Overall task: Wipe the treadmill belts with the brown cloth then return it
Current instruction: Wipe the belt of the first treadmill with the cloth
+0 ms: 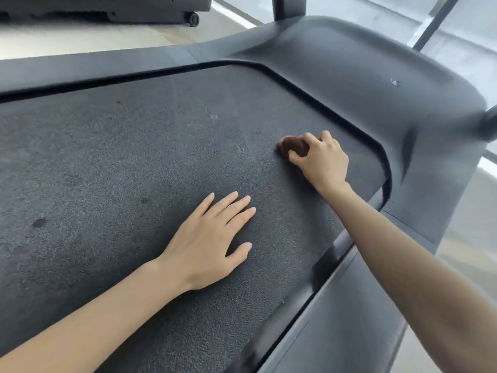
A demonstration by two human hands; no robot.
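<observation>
on belt point(134, 162), brown cloth point(291, 148) under right hand point(321, 160)

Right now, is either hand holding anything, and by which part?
The right hand grips the bunched brown cloth, its fingers curled over the top of the wad and the thumb at its near side. The left hand holds nothing; it lies flat on the treadmill belt.

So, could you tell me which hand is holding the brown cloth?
The right hand, curled round the brown cloth; the left hand lies flat on the belt, empty.
</observation>
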